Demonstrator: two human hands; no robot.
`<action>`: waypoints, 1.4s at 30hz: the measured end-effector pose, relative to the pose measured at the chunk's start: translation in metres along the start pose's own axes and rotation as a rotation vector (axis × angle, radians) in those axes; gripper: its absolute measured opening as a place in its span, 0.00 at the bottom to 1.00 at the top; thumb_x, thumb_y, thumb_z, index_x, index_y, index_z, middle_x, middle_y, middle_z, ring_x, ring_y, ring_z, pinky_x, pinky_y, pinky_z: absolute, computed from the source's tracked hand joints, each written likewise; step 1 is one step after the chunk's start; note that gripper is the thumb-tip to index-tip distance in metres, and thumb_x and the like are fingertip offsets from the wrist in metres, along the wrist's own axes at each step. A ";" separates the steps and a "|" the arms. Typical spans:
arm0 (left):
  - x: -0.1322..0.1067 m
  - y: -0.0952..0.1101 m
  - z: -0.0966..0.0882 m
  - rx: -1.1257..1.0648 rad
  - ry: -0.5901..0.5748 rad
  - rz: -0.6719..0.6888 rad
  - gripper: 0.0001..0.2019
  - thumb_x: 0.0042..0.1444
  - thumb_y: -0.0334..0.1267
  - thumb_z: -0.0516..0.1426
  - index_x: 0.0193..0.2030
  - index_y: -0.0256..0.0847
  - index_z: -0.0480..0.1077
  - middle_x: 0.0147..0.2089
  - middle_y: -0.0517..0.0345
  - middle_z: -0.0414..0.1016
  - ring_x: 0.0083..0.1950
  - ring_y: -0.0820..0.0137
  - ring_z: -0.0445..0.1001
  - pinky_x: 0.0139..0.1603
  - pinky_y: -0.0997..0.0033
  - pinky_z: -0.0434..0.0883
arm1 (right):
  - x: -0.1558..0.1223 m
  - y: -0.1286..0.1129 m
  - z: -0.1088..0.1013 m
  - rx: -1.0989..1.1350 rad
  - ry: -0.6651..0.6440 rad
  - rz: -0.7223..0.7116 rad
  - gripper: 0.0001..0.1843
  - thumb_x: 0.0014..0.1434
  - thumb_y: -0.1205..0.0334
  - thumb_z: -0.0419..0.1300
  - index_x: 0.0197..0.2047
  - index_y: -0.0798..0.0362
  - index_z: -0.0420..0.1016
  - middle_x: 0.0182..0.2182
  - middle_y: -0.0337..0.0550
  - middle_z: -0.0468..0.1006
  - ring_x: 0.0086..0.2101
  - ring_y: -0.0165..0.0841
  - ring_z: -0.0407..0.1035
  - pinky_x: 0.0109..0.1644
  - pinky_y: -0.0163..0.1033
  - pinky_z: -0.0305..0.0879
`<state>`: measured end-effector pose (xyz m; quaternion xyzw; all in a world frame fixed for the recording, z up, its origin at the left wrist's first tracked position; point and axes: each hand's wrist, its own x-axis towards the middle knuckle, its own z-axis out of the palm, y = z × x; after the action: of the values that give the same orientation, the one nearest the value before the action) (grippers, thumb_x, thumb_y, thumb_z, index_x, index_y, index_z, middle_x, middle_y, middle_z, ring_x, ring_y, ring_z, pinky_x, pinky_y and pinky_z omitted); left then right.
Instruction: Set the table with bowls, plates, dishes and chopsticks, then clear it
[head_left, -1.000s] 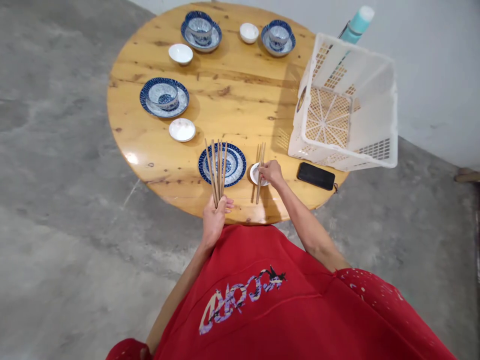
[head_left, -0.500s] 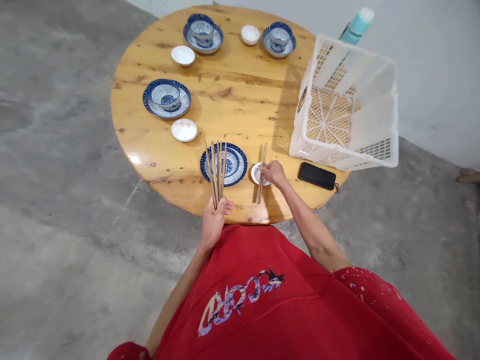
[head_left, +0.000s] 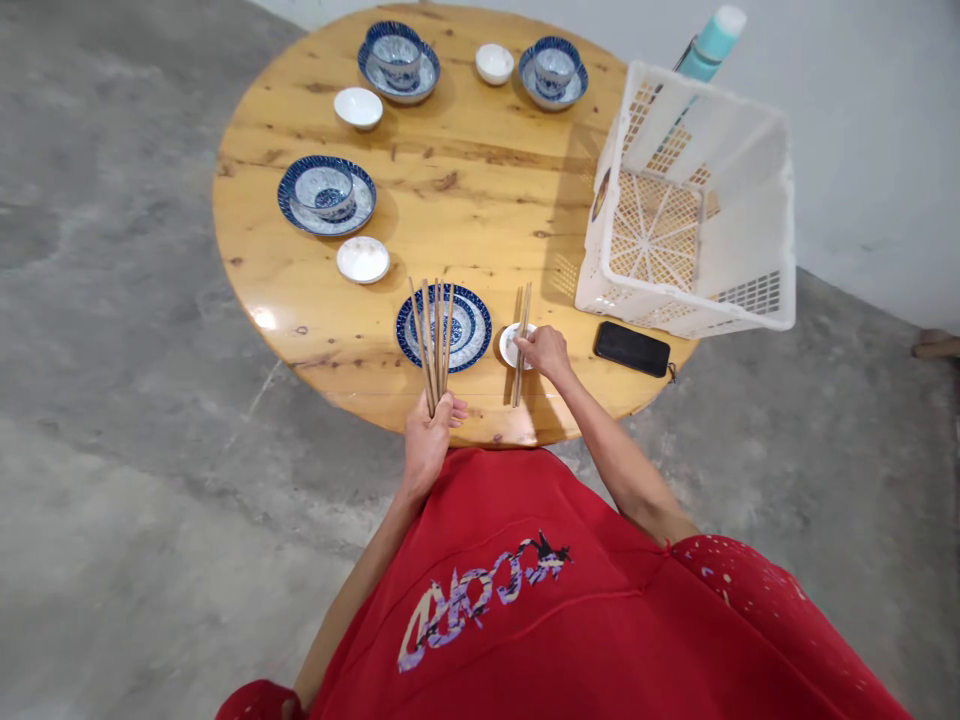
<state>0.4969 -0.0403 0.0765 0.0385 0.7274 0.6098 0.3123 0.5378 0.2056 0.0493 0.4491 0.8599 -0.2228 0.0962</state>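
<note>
Several wooden chopsticks (head_left: pixel 430 345) fan upward from my left hand (head_left: pixel 429 425), which is closed around their lower ends at the table's near edge. Behind them lies a blue-and-white plate (head_left: pixel 480 340) with a bowl on it, partly covered by the sticks. My right hand (head_left: pixel 546 350) pinches a pair of chopsticks (head_left: pixel 519 380) near the middle, over a small white dish (head_left: pixel 507 347) to the right of the plate. Whether that pair rests on the dish or hangs just above it, I cannot tell.
A white plastic basket (head_left: pixel 780 230) stands at the table's right, with a black phone (head_left: pixel 632 349) before it and a turquoise bottle (head_left: pixel 712 45) behind. Plates with bowls (head_left: pixel 327 195) and small white dishes (head_left: pixel 363 260) line the left and far sides of the round wooden table (head_left: pixel 480 220).
The view has shifted slightly, so the table and dishes sit a little further left and up. Both hands keep their chopsticks in nearly the same places.
</note>
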 end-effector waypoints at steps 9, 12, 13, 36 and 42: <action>-0.001 0.003 0.000 0.004 0.025 0.003 0.11 0.59 0.46 0.55 0.36 0.39 0.69 0.33 0.56 0.76 0.30 0.72 0.75 0.31 0.74 0.71 | 0.003 0.001 0.009 0.006 0.001 0.003 0.16 0.61 0.52 0.58 0.34 0.55 0.79 0.36 0.56 0.83 0.42 0.43 0.76 0.40 0.37 0.63; -0.001 0.002 -0.001 0.001 0.024 0.003 0.11 0.59 0.45 0.55 0.36 0.39 0.69 0.33 0.56 0.76 0.30 0.72 0.75 0.31 0.74 0.71 | 0.003 0.001 0.008 0.012 -0.009 -0.001 0.16 0.61 0.52 0.58 0.35 0.55 0.79 0.36 0.55 0.83 0.42 0.43 0.76 0.41 0.37 0.63; -0.001 0.001 -0.001 0.000 0.021 0.003 0.11 0.59 0.46 0.55 0.36 0.39 0.69 0.33 0.56 0.76 0.30 0.73 0.75 0.31 0.74 0.71 | 0.004 0.001 0.007 0.013 -0.012 -0.007 0.16 0.61 0.52 0.58 0.35 0.55 0.79 0.36 0.55 0.83 0.42 0.43 0.76 0.41 0.37 0.63; -0.008 -0.005 -0.005 0.026 0.026 0.008 0.11 0.59 0.45 0.55 0.37 0.38 0.69 0.33 0.56 0.76 0.29 0.72 0.75 0.31 0.73 0.73 | 0.008 0.005 0.008 -0.060 -0.008 -0.089 0.17 0.63 0.54 0.56 0.36 0.57 0.80 0.37 0.56 0.82 0.41 0.43 0.75 0.41 0.38 0.62; -0.008 -0.008 -0.006 0.009 0.020 0.011 0.11 0.59 0.46 0.55 0.37 0.38 0.69 0.33 0.56 0.76 0.30 0.72 0.75 0.31 0.74 0.72 | 0.006 0.004 0.007 -0.074 -0.008 -0.091 0.18 0.63 0.53 0.56 0.38 0.58 0.81 0.40 0.56 0.82 0.42 0.43 0.75 0.41 0.37 0.61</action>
<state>0.5029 -0.0509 0.0723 0.0377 0.7330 0.6085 0.3017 0.5373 0.2089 0.0400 0.4046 0.8867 -0.1969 0.1061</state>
